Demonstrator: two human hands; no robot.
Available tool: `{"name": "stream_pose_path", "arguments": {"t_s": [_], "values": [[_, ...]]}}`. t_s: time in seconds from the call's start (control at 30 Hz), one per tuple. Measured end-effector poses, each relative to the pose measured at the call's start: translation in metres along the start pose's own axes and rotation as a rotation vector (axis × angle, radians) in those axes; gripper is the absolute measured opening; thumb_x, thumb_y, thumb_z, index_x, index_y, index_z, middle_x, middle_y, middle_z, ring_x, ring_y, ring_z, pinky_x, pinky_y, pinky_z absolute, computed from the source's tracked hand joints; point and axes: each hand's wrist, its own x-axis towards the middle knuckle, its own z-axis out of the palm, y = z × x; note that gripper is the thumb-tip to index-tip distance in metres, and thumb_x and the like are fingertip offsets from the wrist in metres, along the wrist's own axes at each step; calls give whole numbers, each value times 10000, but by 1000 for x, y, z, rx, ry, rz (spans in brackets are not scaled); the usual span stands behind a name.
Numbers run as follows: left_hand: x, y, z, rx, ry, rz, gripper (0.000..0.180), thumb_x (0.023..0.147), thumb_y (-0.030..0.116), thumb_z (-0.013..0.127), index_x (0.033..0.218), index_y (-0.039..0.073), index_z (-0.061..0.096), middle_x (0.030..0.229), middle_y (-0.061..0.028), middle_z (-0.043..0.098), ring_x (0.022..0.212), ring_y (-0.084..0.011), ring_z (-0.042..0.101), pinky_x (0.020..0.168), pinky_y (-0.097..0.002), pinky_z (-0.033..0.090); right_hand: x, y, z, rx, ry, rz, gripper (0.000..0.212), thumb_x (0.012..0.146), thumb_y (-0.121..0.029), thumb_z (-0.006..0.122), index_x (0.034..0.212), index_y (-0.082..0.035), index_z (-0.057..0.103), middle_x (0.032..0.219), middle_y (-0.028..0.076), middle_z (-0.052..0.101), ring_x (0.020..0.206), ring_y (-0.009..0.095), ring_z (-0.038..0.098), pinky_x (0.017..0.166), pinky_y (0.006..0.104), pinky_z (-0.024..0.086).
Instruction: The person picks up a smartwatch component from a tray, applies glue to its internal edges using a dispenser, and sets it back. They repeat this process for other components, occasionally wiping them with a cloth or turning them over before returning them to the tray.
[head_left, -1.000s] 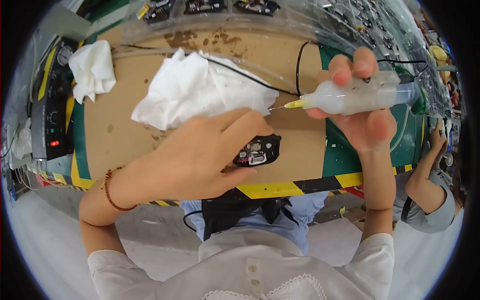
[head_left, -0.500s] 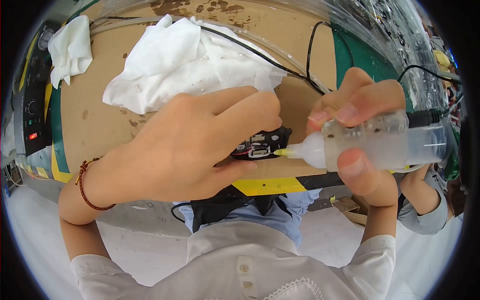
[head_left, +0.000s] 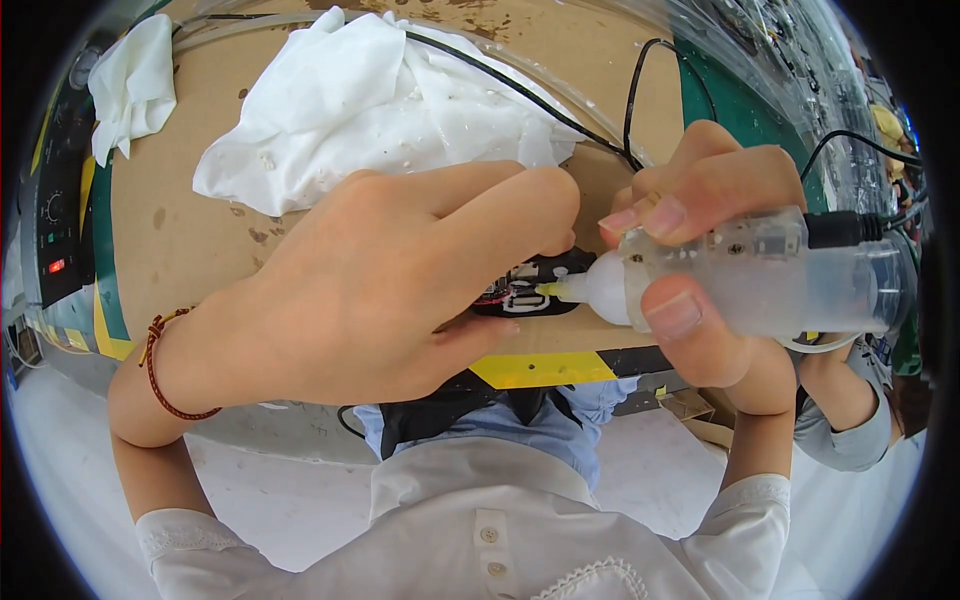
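Observation:
My left hand (head_left: 400, 270) grips a small black electronic device (head_left: 555, 268) between thumb and fingers, just above the brown work surface. Its exposed inside shows small parts, a red wire and a whitish line; the rest lies behind my fingers. In my right hand (head_left: 710, 240) is a translucent dispensing syringe (head_left: 830, 285), held nearly level with fingers above and thumb below. A clear fitting with a black cable plug is along its barrel. The syringe's yellow tip (head_left: 552, 289) points left, at the open side of the device; whether it touches cannot be told.
Behind my hands lies a crumpled white cloth (head_left: 330, 110), with a black cable (head_left: 490, 75) crossing it. A smaller white cloth (head_left: 135, 85) and a black control box (head_left: 58, 220) stand at left. Plastic-wrapped parts (head_left: 790, 80) fill the far right. Another person's arm (head_left: 845, 395) shows at right.
The syringe tip has shifted slightly left and up over the device, and more of its inside bears a whitish line. The whole view has shifted a little. Both hands keep their hold.

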Motion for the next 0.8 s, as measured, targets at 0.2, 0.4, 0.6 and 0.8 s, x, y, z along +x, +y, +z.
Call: {"name": "stream_pose_path", "arguments": {"t_s": [0.2,0.4,0.6,0.8], "values": [[0,0,0,25,-10,-4,333,651,78,754,850,-12,503,749,-103,541,626,-223,544,533,-273,433,1,-1,1,37,8,23,404,682,-338,720,879,-104,456,761,50,452,691,146,525,701,289,449],[-1,0,1,-3,-3,-8,334,652,76,755,850,-12,501,742,-103,539,624,-228,541,538,-275,434,-1,1,2,54,23,7,408,676,-337,724,878,-104,456,769,48,450,686,145,526,701,291,452],[0,0,2,14,15,8,340,649,71,753,856,-14,497,745,-105,541,624,-230,541,543,-279,440,-1,2,-1,18,2,-17,404,675,-336,725,868,-106,456,774,43,442,688,148,526,704,294,454],[-1,0,2,18,4,-3,341,646,71,755,849,-14,494,746,-108,548,618,-226,541,538,-277,441,-1,2,1,30,12,-15,402,677,-335,724,862,-103,452,776,40,437,685,149,519,700,298,458]]}}
